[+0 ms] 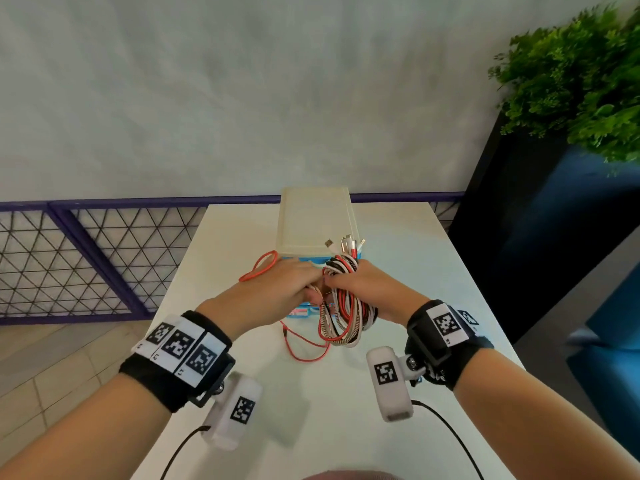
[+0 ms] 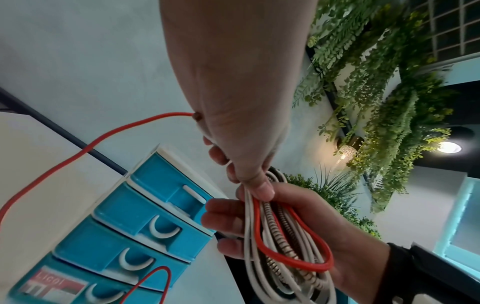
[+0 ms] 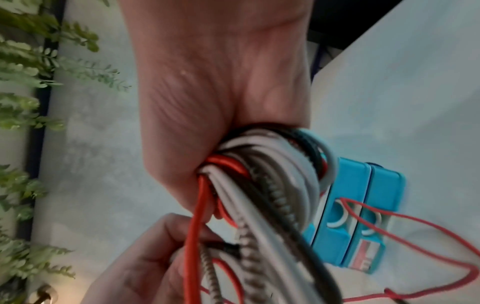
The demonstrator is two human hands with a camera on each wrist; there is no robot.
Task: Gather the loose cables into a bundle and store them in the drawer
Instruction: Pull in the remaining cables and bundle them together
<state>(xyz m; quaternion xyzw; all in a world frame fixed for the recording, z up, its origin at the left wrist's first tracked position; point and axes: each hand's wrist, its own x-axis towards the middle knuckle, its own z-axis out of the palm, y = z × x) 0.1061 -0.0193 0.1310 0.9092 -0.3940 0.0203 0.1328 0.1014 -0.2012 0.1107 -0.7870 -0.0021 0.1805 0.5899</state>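
Observation:
A bundle of looped cables [image 1: 346, 317], white, red, black and braided, hangs from my right hand [image 1: 367, 289], which grips it in a fist with the plugs sticking up. My left hand [image 1: 277, 289] meets it from the left and pinches strands at the bundle's top, among them a loose red cable [image 1: 259, 268]. That cable trails over the table to the left and below. Right behind the hands stands the small drawer unit [image 1: 313, 220]; its several blue drawers [image 2: 145, 216] are closed. Seen from the wrists: bundle [image 2: 280, 246] [image 3: 259, 185], red cable [image 2: 91, 144] [image 3: 415, 226], left hand [image 2: 249, 185] [image 3: 145, 267], right hand [image 2: 223, 216] [image 3: 221, 92].
The white table [image 1: 398, 244] is narrow, with a purple mesh railing [image 1: 86, 237] beyond its left edge. A dark planter with green foliage [image 1: 581, 81] stands at the right. Thin black leads from the wrist cameras hang over the table's near part.

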